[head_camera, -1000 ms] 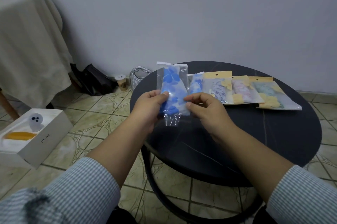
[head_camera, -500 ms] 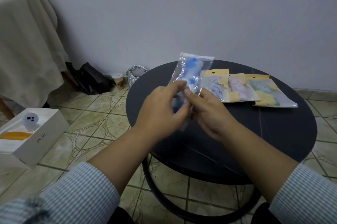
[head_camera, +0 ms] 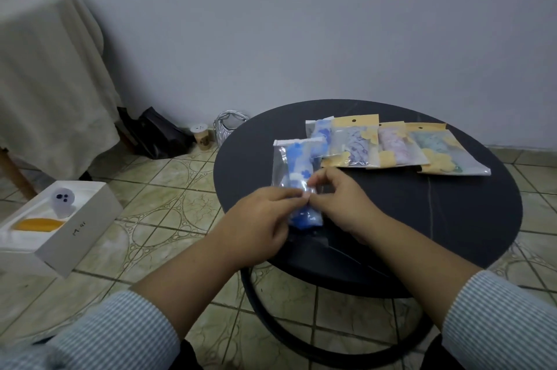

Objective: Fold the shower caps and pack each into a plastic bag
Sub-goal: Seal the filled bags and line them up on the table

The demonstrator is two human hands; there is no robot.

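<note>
Since half a second ago the clear plastic bag (head_camera: 294, 170) with the blue shower cap (head_camera: 301, 185) inside has swung from leaning right to standing nearly upright, and both hands have dropped lower over the near edge of the round black bench (head_camera: 452, 219). From the head view, the left hand (head_camera: 259, 228) and the right hand (head_camera: 340, 203) meet at the bag's lower half, each grip clamped on it: fingertips of both hands pinch the plastic where the blue cap bulges out below them. The bag's white-edged top points away from the person, above the bench. Behind it, a second bagged blue cap (head_camera: 319, 136) lies flat, overlapped by a row of three packed bags with yellow header cards (head_camera: 401, 143) running to the right. On the tiled floor at left sits an open white box (head_camera: 57, 225); a black bag (head_camera: 159, 134) and a small cup (head_camera: 201, 137) stand against the wall, beside a cloth-draped piece of furniture (head_camera: 51, 83).
</note>
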